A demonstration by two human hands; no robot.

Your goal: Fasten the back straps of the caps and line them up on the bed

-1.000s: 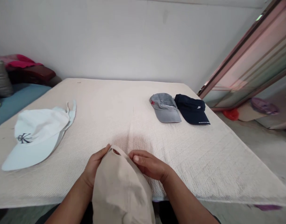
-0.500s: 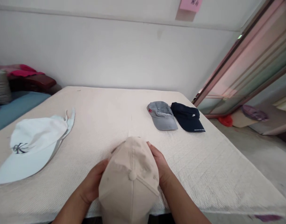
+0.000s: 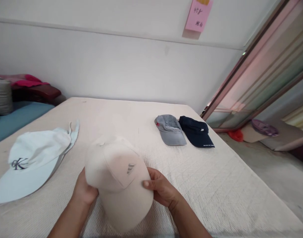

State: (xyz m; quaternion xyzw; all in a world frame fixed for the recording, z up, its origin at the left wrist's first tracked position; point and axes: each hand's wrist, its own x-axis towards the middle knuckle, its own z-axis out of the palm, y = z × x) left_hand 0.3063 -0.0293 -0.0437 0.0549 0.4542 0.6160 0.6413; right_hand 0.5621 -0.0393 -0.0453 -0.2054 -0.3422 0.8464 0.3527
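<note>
A beige baseball cap point(image 3: 117, 178) with a small dark logo is held between both hands over the near part of the cloth-covered table, its brim towards me. My right hand point(image 3: 161, 186) grips the brim's right edge, thumb on top and fingers underneath. My left hand point(image 3: 85, 188) is closed on the cap's left side, its fingers hidden behind the crown. To the left lies a white cap point(image 3: 37, 158) with black letters and loose strap ends. Further back on the right, a grey cap point(image 3: 170, 130) rests beside a navy cap point(image 3: 197, 131).
The pale textured cloth point(image 3: 121, 115) reaches back to a white wall point(image 3: 104, 66) carrying a pink note point(image 3: 198, 16). At the left stand a blue seat point(image 3: 25, 114) and a grey cushion point(image 3: 1, 96). A sliding door point(image 3: 240, 86) is on the right.
The beige cap has turned and tilted, so its logo and brim now show. Both hands have shifted with it, and my right thumb now lies on the brim. The view has tipped slightly upward.
</note>
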